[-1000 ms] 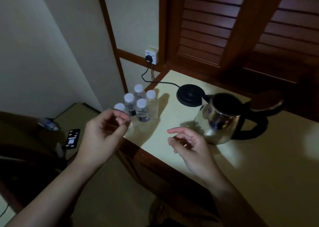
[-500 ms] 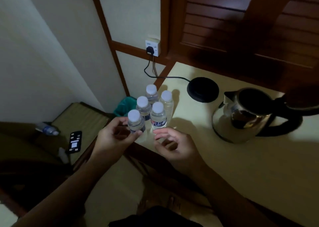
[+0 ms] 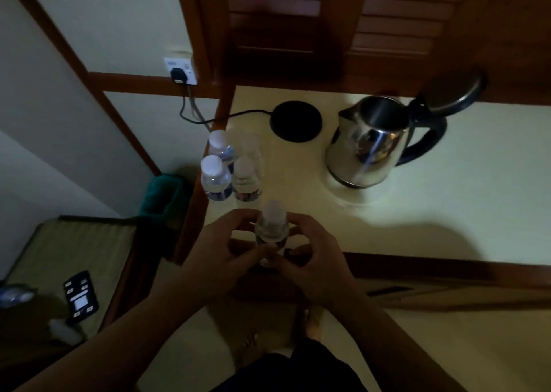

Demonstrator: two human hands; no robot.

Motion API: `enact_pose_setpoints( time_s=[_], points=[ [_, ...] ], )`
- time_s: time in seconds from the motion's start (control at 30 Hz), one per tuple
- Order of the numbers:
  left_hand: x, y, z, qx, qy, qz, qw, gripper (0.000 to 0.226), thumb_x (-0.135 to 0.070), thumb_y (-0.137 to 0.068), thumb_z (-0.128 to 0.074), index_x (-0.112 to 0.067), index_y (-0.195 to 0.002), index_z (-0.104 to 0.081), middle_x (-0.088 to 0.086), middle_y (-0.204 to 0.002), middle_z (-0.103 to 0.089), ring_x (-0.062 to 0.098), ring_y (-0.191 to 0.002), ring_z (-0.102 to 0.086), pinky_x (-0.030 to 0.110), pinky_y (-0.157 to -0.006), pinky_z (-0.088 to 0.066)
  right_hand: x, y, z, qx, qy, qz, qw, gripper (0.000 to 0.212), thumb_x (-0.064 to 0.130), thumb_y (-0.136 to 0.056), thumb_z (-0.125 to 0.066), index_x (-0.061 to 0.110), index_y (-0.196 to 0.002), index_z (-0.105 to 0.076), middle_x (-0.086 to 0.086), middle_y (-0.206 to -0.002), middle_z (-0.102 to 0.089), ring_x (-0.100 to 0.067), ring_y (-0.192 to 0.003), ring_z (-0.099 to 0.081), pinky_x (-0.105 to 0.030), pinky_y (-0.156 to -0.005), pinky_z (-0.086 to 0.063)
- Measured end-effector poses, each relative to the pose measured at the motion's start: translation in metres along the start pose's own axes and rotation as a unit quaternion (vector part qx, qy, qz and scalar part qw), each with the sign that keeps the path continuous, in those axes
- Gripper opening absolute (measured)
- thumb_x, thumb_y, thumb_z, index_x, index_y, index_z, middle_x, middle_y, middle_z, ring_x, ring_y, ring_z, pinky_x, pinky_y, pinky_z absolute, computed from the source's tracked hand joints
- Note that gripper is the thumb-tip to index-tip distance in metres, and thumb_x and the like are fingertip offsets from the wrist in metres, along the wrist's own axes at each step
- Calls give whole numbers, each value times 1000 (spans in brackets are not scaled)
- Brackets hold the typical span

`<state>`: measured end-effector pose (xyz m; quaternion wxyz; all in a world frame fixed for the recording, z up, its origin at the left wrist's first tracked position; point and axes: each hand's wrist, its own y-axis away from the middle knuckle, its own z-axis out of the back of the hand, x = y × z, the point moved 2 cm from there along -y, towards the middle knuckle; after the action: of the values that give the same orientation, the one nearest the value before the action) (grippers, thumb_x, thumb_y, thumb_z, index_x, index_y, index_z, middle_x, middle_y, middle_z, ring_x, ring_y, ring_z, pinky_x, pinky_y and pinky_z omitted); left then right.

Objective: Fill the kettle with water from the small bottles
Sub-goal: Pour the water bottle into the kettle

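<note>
A small clear water bottle with a white cap stands upright between my hands at the table's front edge. My left hand grips its left side and my right hand curls round its right side. Several more capped bottles stand grouped at the table's left edge behind it. The steel kettle sits to the right with its lid swung open and its black handle pointing right.
The black kettle base lies left of the kettle, its cord running to a wall socket. A cream table bears everything. A low bench at the left holds a remote. Louvred wooden panels stand behind.
My left hand has drawn one bottle out of the group toward the front edge, and my right hand has closed round its other side. The camera has tilted down and shifted.
</note>
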<state>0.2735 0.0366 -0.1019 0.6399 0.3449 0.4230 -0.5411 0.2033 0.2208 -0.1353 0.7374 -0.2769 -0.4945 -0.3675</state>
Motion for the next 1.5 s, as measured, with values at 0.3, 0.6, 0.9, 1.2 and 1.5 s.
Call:
enact_pose_setpoints(
  time_s=[0.3, 0.6, 0.9, 1.2, 1.5],
  points=[
    [-37, -56, -76, 94, -3, -62, 994, 40, -35, -87, -78, -25, -123, -62, -17, -120, -65, 0, -113, -63, 28, -84, -61, -36, 25, 61, -122, -37, -29, 991, 58, 28, -97, -76, 27, -148, -50, 6, -139, -66, -10, -129, -64, -23, -98, -57],
    [-88, -108, -112, 108, -144, -215, 960, 43, -33, -99, -62, -25, -142, -57, -18, -122, -52, -8, -111, -47, 6, -86, -36, -58, 7, 128, -121, -6, -5, 993, 55, 36, -95, -78, 24, -144, -55, 15, -130, -72, -1, -120, -69, -23, -102, -55],
    [-110, -122, -123, 142, -207, -226, 941, 33, -36, -102, -54, -20, -131, -58, -11, -124, -52, 11, -114, -56, 35, -91, -51, -74, -15, 165, -35, 14, 42, 998, 56, 28, -93, -84, 34, -142, -57, 17, -132, -71, -3, -122, -68, -35, -103, -59],
    [-144, -122, -141, 53, -478, -244, 842, 25, -49, -98, -46, -25, -93, -40, -7, -94, -37, 16, -82, -44, 30, -66, -31, -89, -23, 168, -35, 10, 86, 996, 54, 26, -90, -87, 21, -138, -63, 9, -130, -72, -8, -118, -71, -41, -96, -62],
    [-137, -126, -150, -30, -513, -138, 847, 62, -82, -87, -38, -23, -72, -48, -2, -71, -59, 25, -60, -60, 25, -51, -31, -91, -23, 170, -49, 3, 69, 996, 45, 23, -86, -91, 18, -127, -72, 14, -128, -74, -7, -119, -71, -41, -97, -62]
  ],
)
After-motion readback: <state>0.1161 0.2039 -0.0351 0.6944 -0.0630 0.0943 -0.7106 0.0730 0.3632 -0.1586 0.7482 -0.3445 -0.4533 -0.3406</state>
